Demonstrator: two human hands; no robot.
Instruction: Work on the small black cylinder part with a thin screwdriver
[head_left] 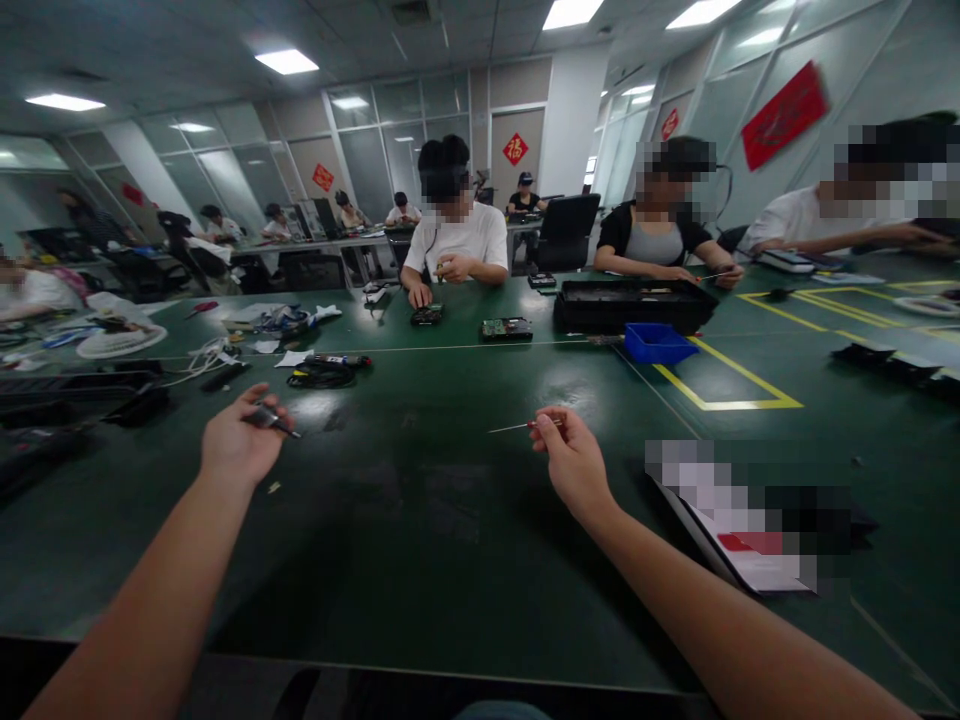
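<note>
My left hand (244, 432) is closed round a short, dark-handled tool (264, 416) with a narrow tip pointing right; its exact kind is unclear. Across from it, my right hand (566, 455) pinches a thin metal rod (510, 429) with a red part near the fingers. The rod points left, towards my left hand, and the two tools are well apart. Both hands are above the green tabletop (360, 580). A small pale scrap (274, 488) lies below my left hand.
A coiled black cable (322, 375) lies beyond my left hand. Farther off are a circuit-board device (507, 328), a black tray (634, 305) and a blue bin (660, 343). A partly blurred white box (712, 530) sits at right. Several people work around the table.
</note>
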